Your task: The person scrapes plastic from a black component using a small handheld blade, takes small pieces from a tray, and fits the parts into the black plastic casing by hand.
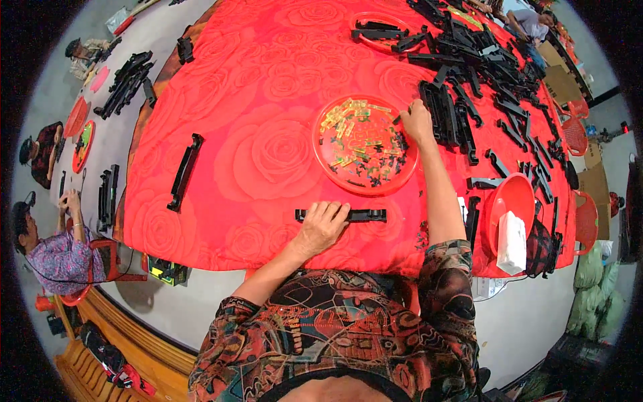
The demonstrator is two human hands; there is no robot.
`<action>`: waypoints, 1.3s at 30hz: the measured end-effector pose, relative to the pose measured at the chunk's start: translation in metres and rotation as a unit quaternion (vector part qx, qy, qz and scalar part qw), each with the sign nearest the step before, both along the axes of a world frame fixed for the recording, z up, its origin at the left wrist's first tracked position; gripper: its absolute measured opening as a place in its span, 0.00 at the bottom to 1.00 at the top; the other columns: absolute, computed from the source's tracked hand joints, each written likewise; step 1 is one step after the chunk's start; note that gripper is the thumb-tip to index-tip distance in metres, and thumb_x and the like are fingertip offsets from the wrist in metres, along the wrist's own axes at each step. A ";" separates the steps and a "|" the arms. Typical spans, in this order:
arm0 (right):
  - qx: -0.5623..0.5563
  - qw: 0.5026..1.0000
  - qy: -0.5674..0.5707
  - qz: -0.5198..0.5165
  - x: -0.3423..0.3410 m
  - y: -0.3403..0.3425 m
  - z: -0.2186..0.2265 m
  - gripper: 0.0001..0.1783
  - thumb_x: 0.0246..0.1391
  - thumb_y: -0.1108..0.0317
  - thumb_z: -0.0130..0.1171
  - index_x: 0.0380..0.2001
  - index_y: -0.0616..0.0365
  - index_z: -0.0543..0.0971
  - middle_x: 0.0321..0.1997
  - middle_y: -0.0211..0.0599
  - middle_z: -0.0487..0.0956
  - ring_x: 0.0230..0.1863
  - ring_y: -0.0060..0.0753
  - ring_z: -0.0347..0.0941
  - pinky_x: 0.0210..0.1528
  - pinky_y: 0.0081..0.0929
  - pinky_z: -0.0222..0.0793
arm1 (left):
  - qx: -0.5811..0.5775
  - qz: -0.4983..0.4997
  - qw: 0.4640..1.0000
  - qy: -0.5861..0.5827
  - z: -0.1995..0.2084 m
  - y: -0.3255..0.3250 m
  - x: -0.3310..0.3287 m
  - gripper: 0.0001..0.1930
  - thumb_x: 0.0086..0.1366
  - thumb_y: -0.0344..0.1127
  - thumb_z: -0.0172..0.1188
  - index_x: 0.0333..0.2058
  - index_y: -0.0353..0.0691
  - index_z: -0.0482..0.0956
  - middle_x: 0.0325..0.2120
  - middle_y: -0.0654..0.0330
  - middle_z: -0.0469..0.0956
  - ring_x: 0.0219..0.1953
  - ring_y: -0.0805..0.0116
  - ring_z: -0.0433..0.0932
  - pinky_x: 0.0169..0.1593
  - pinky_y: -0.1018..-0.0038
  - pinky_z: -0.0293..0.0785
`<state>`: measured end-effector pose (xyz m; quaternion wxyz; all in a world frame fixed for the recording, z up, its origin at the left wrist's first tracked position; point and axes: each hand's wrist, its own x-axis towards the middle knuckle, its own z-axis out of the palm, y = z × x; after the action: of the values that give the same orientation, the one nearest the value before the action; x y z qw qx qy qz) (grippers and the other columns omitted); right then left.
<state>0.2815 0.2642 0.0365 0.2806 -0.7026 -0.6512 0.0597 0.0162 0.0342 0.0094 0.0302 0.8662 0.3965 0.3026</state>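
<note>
A long black plastic bar point(368, 215) lies crosswise near the table's front edge, and my left hand point(323, 224) has its fingers curled over its left half. Beyond it sits a round red tray point(327, 173) holding small translucent yellow pieces point(345, 120) and scattered tiny black and green parts. My right hand point(418, 122) is at the tray's right rim with its fingers pinched together; a dark tip shows at them, too small to name. Just right of that hand, several black bars point(439, 114) lie side by side. Another single black bar point(184, 173) rests apart on the left.
A large heap of black bars point(475, 50) covers the far right, beside a second red tray point(382, 19). At the right stand a red basin point(519, 194) and a white tissue pack point(512, 242). A person point(63, 258) works at a grey table on the left.
</note>
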 end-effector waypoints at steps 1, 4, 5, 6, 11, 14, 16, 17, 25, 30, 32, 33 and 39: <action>0.000 1.000 0.001 0.002 -0.002 0.000 0.001 0.16 0.45 0.65 0.61 0.32 0.65 0.71 0.31 0.55 0.77 0.37 0.58 0.74 0.38 0.45 0.69 | -0.006 0.000 1.000 0.005 0.000 0.000 -0.001 0.25 0.46 0.34 0.65 0.45 0.36 0.73 0.36 0.55 0.72 0.37 0.60 0.70 0.39 0.66 0.66; -0.055 0.997 -0.043 -0.019 -0.007 -0.002 0.004 0.16 0.45 0.64 0.62 0.34 0.64 0.73 0.33 0.54 0.78 0.39 0.58 0.74 0.39 0.46 0.69 | 0.018 -0.005 1.000 -0.004 0.001 0.000 -0.001 0.23 0.49 0.36 0.62 0.44 0.35 0.72 0.35 0.56 0.70 0.35 0.61 0.69 0.38 0.66 0.65; -0.066 0.996 -0.052 -0.026 -0.008 -0.003 0.004 0.15 0.45 0.64 0.62 0.34 0.62 0.74 0.33 0.54 0.78 0.39 0.58 0.74 0.40 0.46 0.69 | 0.017 -0.005 1.000 -0.003 0.001 0.000 0.000 0.23 0.49 0.36 0.62 0.44 0.35 0.72 0.35 0.56 0.70 0.35 0.61 0.69 0.38 0.66 0.65; -0.077 0.995 -0.061 -0.033 -0.009 -0.004 0.003 0.14 0.45 0.64 0.62 0.34 0.59 0.76 0.34 0.54 0.78 0.40 0.57 0.74 0.40 0.45 0.69 | 0.017 -0.006 1.000 -0.001 0.001 0.000 0.000 0.22 0.49 0.36 0.62 0.44 0.35 0.72 0.35 0.56 0.70 0.35 0.61 0.69 0.38 0.66 0.65; -0.020 0.998 -0.046 -0.029 -0.005 -0.008 0.003 0.12 0.44 0.63 0.60 0.32 0.57 0.77 0.34 0.51 0.78 0.39 0.55 0.75 0.40 0.46 0.70 | 0.011 -0.004 1.000 0.003 -0.002 -0.001 0.000 0.23 0.49 0.36 0.62 0.45 0.35 0.71 0.35 0.55 0.70 0.36 0.61 0.69 0.38 0.66 0.65; 0.064 0.998 -0.014 -0.014 0.003 -0.023 0.015 0.12 0.44 0.63 0.62 0.27 0.61 0.78 0.25 0.47 0.78 0.29 0.47 0.77 0.32 0.38 0.70 | 0.016 -0.007 1.000 0.002 0.000 0.002 0.000 0.24 0.49 0.36 0.62 0.45 0.35 0.71 0.36 0.55 0.70 0.36 0.60 0.69 0.38 0.66 0.65; -0.010 0.998 0.043 0.051 0.012 -0.048 0.034 0.14 0.42 0.62 0.62 0.27 0.64 0.78 0.22 0.50 0.76 0.27 0.46 0.76 0.31 0.38 0.69 | 0.013 -0.009 1.000 0.003 0.001 0.002 0.000 0.24 0.50 0.37 0.62 0.46 0.35 0.70 0.36 0.55 0.70 0.36 0.60 0.69 0.38 0.66 0.65; -0.057 0.994 0.056 0.071 0.012 -0.067 0.049 0.14 0.42 0.63 0.62 0.26 0.65 0.78 0.20 0.48 0.75 0.24 0.42 0.73 0.29 0.36 0.67 | 0.018 -0.009 1.000 -0.004 -0.002 0.003 0.001 0.23 0.50 0.36 0.62 0.45 0.35 0.71 0.36 0.55 0.70 0.36 0.60 0.69 0.38 0.65 0.65; -0.189 0.969 0.118 0.108 0.007 -0.179 0.030 0.12 0.42 0.66 0.62 0.25 0.67 0.76 0.18 0.48 0.73 0.20 0.37 0.70 0.25 0.34 0.64 | 0.017 -0.006 1.000 0.000 -0.001 0.000 -0.002 0.22 0.49 0.35 0.61 0.44 0.35 0.72 0.35 0.56 0.71 0.36 0.60 0.69 0.38 0.66 0.65; -0.206 0.970 0.096 0.092 -0.005 -0.186 0.011 0.13 0.42 0.66 0.61 0.25 0.67 0.76 0.21 0.53 0.75 0.26 0.51 0.74 0.29 0.41 0.65 | -0.004 -0.023 1.000 0.002 -0.002 -0.009 -0.007 0.20 0.50 0.35 0.60 0.43 0.36 0.73 0.35 0.57 0.71 0.35 0.61 0.68 0.37 0.66 0.64; -0.196 0.973 0.075 0.095 -0.011 -0.187 0.009 0.12 0.42 0.66 0.61 0.24 0.66 0.75 0.20 0.52 0.74 0.27 0.53 0.74 0.30 0.43 0.66 | -0.006 -0.020 1.000 0.002 -0.003 -0.013 -0.009 0.20 0.50 0.35 0.60 0.43 0.36 0.73 0.35 0.57 0.71 0.35 0.61 0.68 0.37 0.66 0.64; -0.221 0.970 0.058 0.076 -0.012 -0.187 0.010 0.13 0.43 0.65 0.61 0.26 0.66 0.75 0.22 0.53 0.74 0.29 0.53 0.74 0.32 0.43 0.66 | -0.007 -0.018 1.000 0.000 -0.003 -0.014 -0.009 0.20 0.51 0.34 0.60 0.43 0.36 0.73 0.35 0.57 0.71 0.35 0.61 0.68 0.37 0.67 0.64; -0.045 0.998 0.039 0.001 -0.002 -0.199 0.013 0.14 0.49 0.65 0.57 0.32 0.68 0.73 0.33 0.55 0.75 0.37 0.54 0.73 0.37 0.43 0.67 | -0.032 -0.018 0.999 0.010 0.003 -0.013 -0.009 0.25 0.46 0.33 0.65 0.45 0.37 0.73 0.38 0.56 0.72 0.38 0.59 0.69 0.41 0.65 0.66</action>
<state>0.2797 0.0657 0.0495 0.2734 -0.7108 -0.6375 0.1165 0.0068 0.0215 0.0122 0.0596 0.8747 0.3908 0.2804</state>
